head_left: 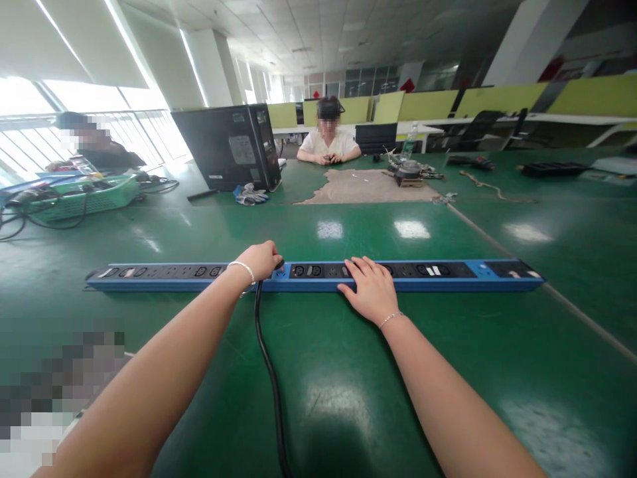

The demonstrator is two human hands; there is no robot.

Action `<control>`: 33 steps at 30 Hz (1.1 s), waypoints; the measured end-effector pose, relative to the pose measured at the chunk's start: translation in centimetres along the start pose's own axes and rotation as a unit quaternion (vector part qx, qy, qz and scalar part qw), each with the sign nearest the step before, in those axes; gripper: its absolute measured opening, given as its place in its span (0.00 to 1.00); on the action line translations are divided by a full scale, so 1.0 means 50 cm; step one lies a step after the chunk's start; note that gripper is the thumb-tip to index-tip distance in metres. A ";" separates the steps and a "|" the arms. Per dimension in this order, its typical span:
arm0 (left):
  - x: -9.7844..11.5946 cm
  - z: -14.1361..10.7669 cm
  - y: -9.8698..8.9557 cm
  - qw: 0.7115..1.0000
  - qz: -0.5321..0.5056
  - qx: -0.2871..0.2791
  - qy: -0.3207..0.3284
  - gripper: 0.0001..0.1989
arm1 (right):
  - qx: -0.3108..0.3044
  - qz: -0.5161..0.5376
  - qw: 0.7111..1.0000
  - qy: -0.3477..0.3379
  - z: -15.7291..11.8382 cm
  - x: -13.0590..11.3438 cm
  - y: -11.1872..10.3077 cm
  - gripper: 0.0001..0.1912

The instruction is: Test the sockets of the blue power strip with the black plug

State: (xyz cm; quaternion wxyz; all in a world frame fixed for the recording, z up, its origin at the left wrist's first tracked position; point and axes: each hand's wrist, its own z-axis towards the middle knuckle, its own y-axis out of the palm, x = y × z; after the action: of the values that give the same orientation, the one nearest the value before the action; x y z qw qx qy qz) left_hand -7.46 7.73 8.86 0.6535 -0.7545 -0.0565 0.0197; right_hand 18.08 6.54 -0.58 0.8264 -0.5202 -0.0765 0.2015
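Note:
A long blue power strip (432, 284) with black sockets lies crosswise on the green table. My left hand (259, 259) is closed around the black plug (279, 264) of a cable, right at a blue socket section left of the strip's middle. Whether the plug's pins sit in the socket is hidden by my fingers. From under this hand the thick black cable (271, 372) runs down toward me. Fingers spread, my right hand (371, 287) rests on the strip right of its middle and covers some sockets. It holds nothing.
Across the table stand a black computer case (229, 149), a pair of gloves (250, 194) and a bottle (411, 141). A green basket (84, 199) with cables is at the left. One person (328, 136) sits opposite; another person (97, 143) is at far left.

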 end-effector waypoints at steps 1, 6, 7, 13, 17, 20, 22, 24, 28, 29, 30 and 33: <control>0.002 0.001 -0.001 1.000 0.009 -0.003 -0.001 0.15 | -0.001 -0.001 1.000 0.000 0.000 0.000 0.000 0.28; 0.008 0.003 0.001 0.999 0.027 -0.019 0.002 0.15 | -0.003 -0.001 1.000 0.000 0.001 -0.001 0.000 0.28; 0.009 0.003 0.002 0.999 0.026 -0.022 0.002 0.15 | -0.004 0.000 1.000 0.000 0.002 -0.001 -0.001 0.28; 0.031 0.003 0.004 0.997 0.063 -0.031 0.021 0.17 | -0.007 0.002 1.000 0.003 0.001 -0.001 -0.002 0.28; 0.045 0.007 0.007 0.996 0.077 -0.028 0.020 0.18 | -0.010 -0.003 1.000 0.000 0.002 -0.002 -0.001 0.28; 0.041 0.011 0.010 0.996 0.078 -0.033 0.020 0.18 | -0.007 -0.001 1.000 0.003 0.002 -0.002 -0.001 0.28; 0.037 0.011 0.013 0.996 0.075 -0.034 0.021 0.18 | -0.006 0.001 1.000 0.005 0.001 -0.002 -0.001 0.28; 0.034 0.007 0.018 0.997 0.071 -0.027 0.018 0.18 | -0.004 0.005 1.000 0.006 0.001 -0.003 -0.001 0.27; 0.039 -0.013 0.034 0.998 0.064 -0.004 0.012 0.17 | 0.001 0.012 1.000 0.009 0.000 -0.004 -0.001 0.28; 0.041 -0.019 0.039 0.998 0.062 0.002 0.012 0.17 | 0.001 0.012 1.000 0.010 0.001 -0.004 -0.001 0.28; 0.041 -0.023 0.042 0.998 0.061 0.008 0.013 0.17 | 0.000 0.012 1.000 0.011 0.001 -0.004 -0.001 0.28; 0.037 -0.024 0.046 0.998 0.054 0.024 0.014 0.17 | 0.000 0.010 1.000 0.009 0.001 -0.004 -0.001 0.27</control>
State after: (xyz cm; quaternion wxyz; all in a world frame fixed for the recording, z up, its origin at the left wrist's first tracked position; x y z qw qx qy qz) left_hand -5.37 6.43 6.86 0.6705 -0.7405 -0.0064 0.0455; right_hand 17.89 6.47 -0.50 0.8249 -0.5229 -0.0638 0.2050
